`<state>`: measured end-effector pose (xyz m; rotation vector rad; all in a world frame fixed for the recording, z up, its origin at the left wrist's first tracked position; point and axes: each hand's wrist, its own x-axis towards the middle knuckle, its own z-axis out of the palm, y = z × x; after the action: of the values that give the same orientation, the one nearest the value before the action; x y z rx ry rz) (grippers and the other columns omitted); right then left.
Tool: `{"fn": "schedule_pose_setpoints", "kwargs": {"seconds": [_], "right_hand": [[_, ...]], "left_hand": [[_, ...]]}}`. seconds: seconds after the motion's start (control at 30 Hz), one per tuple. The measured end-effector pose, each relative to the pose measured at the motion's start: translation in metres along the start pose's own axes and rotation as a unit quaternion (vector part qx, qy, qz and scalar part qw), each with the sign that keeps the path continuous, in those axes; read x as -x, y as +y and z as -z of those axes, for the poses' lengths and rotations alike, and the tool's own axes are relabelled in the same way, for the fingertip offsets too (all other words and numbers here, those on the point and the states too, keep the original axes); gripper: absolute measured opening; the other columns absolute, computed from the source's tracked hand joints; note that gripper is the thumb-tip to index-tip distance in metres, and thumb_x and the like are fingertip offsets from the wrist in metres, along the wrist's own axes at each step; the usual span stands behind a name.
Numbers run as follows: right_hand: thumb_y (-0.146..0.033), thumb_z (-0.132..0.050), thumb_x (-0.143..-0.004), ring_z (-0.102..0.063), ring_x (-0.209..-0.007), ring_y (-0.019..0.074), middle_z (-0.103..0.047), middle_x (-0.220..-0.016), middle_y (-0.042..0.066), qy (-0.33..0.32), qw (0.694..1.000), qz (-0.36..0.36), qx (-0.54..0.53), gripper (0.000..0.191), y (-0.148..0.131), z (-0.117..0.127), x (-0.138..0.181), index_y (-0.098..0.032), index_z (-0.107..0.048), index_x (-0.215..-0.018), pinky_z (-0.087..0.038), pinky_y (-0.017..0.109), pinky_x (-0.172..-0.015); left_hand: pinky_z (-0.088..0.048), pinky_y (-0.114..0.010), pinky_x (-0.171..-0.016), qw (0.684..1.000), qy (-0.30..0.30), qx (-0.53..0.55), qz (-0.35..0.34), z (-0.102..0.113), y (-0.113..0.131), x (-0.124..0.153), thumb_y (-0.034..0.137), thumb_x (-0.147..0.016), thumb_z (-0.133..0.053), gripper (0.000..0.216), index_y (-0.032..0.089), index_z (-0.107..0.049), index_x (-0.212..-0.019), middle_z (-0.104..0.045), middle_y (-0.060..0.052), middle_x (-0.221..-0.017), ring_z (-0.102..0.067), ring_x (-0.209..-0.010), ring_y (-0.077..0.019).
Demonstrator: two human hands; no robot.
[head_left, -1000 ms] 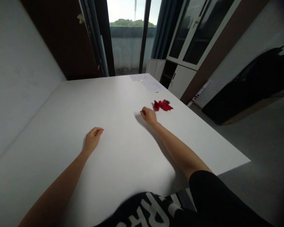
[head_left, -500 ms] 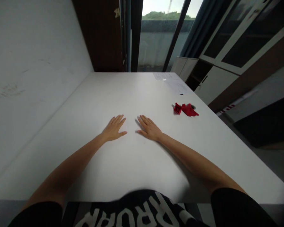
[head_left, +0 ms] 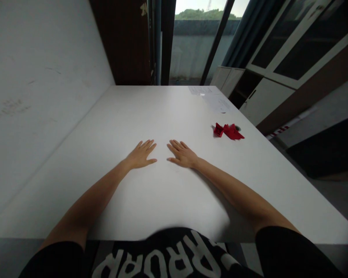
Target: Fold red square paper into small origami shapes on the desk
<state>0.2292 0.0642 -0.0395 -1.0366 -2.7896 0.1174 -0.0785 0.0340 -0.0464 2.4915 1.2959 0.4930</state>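
My left hand lies palm down on the white table, fingers spread and thumb pointing inward. Opposite it, my right hand rests flat in the same way, with a narrow gap between the two. Neither hand holds anything. Beyond my right hand, to the right, sits a red folded-looking piece beside a larger pointed red piece; they seem to touch, and their material is hard to tell. A small dark round thing shows partly behind the larger red piece.
Papers lie at the table's far right corner. A white wall runs along the left side. Past the right edge stand white cabinets, and a glass door is behind the far edge.
The view has shifted slightly, so the table and red pieces appear a little higher. My right hand seems to have settled flatter on the table; both hands stay spread in about the same place.
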Motion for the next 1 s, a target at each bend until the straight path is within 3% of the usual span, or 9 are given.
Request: {"fn": "schedule_pose_setpoints", "kwargs": {"seconds": [0.83,1.0], "right_hand": [[-0.071,-0.030,-0.098,-0.019,-0.155,0.0317,-0.020,-0.167,0.014,0.002,1.000,-0.005,-0.001,0.082,-0.0016,0.0020,0.0009,-0.020,-0.023,-0.162,-0.019,0.055,-0.125],[-0.068,-0.033,-0.099,-0.016,-0.156,0.0305,-0.018,-0.167,0.013,0.021,1.000,0.007,0.000,0.080,-0.0013,0.0007,-0.0003,-0.022,-0.020,-0.163,-0.018,0.055,-0.125]], "left_hand": [[-0.003,-0.051,-0.126,1.000,-0.006,-0.015,0.011,-0.0008,-0.0001,-0.0005,0.068,-0.091,-0.051,0.082,0.024,-0.035,-0.158,-0.025,-0.012,-0.167,-0.018,-0.156,-0.0320],[-0.003,-0.051,-0.126,0.999,0.027,-0.041,0.005,0.0013,0.0017,-0.0008,0.067,-0.090,-0.052,0.085,0.023,-0.030,-0.159,-0.017,-0.011,-0.169,-0.011,-0.157,-0.0328]]}}
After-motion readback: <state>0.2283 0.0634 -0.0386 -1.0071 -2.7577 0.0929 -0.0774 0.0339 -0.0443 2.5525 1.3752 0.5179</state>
